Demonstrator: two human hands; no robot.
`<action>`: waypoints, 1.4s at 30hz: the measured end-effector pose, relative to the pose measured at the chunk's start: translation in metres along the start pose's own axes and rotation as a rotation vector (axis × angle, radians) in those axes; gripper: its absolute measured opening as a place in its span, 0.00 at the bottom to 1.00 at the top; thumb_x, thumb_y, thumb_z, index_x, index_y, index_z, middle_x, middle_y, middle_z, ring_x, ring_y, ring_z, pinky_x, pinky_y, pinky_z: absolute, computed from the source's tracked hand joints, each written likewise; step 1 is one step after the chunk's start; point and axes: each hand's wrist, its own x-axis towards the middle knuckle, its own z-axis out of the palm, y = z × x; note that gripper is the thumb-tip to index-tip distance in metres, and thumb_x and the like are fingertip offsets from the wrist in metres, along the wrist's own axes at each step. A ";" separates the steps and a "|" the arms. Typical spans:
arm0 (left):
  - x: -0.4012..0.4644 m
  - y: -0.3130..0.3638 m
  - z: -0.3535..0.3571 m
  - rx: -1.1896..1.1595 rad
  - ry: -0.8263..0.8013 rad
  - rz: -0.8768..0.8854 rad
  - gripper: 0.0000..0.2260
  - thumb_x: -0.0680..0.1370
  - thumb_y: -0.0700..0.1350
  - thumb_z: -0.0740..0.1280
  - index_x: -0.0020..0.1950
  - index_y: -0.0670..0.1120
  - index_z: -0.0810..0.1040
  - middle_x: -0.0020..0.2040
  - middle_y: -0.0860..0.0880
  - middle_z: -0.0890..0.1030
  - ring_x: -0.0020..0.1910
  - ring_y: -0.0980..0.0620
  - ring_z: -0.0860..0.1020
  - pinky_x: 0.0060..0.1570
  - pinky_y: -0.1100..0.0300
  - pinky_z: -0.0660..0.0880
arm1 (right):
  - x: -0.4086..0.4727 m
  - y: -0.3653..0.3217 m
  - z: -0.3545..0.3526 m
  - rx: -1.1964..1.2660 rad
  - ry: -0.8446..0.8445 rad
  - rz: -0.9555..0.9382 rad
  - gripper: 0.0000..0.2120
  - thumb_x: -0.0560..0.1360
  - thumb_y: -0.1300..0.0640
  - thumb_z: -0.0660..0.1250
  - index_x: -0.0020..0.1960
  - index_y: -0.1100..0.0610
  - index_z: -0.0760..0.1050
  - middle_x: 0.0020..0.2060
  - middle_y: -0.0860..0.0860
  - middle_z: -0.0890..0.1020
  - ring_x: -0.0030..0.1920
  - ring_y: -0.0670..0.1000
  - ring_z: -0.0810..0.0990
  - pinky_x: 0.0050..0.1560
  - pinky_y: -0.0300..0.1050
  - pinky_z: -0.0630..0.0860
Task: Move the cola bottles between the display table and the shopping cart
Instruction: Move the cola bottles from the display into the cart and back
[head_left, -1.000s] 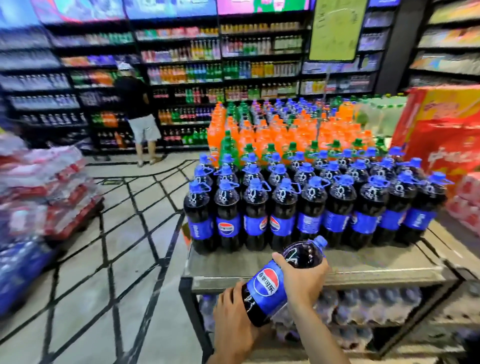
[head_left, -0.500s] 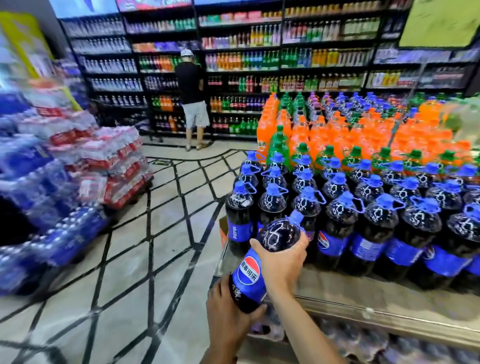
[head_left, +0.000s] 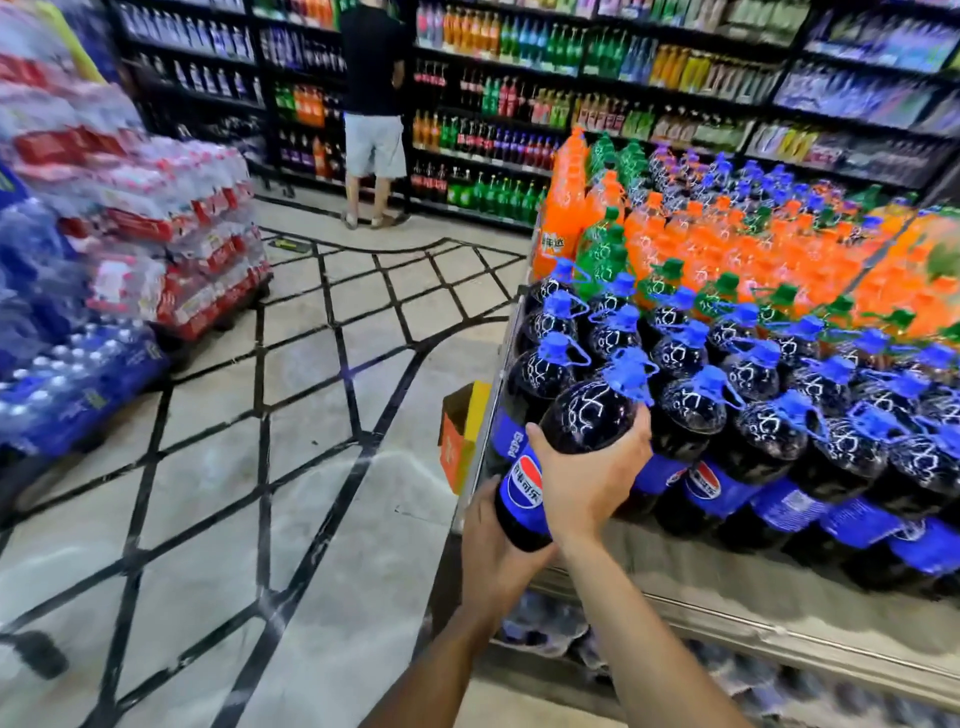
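A large cola bottle (head_left: 582, 421) with a blue cap and blue label is tilted, cap up to the right, in front of the display table's left corner. My right hand (head_left: 584, 483) grips its middle from above. My left hand (head_left: 493, 551) cups its base from below. Several more cola bottles (head_left: 753, 415) stand in rows on the display table (head_left: 727, 603), close behind the held one. No shopping cart is in view.
Orange soda bottles (head_left: 701, 244) and green ones fill the table behind the cola. Shrink-wrapped water packs (head_left: 156, 218) are stacked at left. A person (head_left: 374, 104) stands at the far drinks shelves. An orange cardboard box (head_left: 460, 441) sits by the table's corner. Tiled floor (head_left: 260, 467) lies between.
The view has swung left, so the table now sits at the right. The held bottle has risen and come up against the front-left cola bottles, both hands still on it.
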 end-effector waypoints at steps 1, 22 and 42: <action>0.005 -0.005 0.003 -0.045 -0.006 -0.019 0.49 0.58 0.63 0.84 0.75 0.57 0.67 0.67 0.59 0.76 0.66 0.63 0.76 0.63 0.60 0.78 | -0.002 0.003 0.005 -0.003 -0.005 -0.020 0.60 0.57 0.54 0.89 0.80 0.60 0.61 0.73 0.58 0.70 0.75 0.56 0.67 0.70 0.36 0.59; 0.046 -0.041 0.016 -0.041 -0.140 -0.133 0.37 0.67 0.67 0.75 0.71 0.57 0.68 0.64 0.61 0.77 0.61 0.67 0.77 0.59 0.66 0.78 | -0.023 0.054 0.037 -0.005 -0.029 -0.140 0.61 0.56 0.59 0.90 0.80 0.62 0.59 0.72 0.63 0.68 0.75 0.59 0.68 0.72 0.24 0.56; 0.057 -0.073 0.005 -0.026 -0.183 -0.056 0.49 0.58 0.67 0.83 0.73 0.54 0.67 0.66 0.58 0.77 0.65 0.58 0.77 0.62 0.52 0.80 | -0.018 0.062 0.023 0.034 -0.334 -0.039 0.63 0.53 0.42 0.89 0.80 0.48 0.59 0.73 0.47 0.71 0.74 0.44 0.70 0.74 0.37 0.65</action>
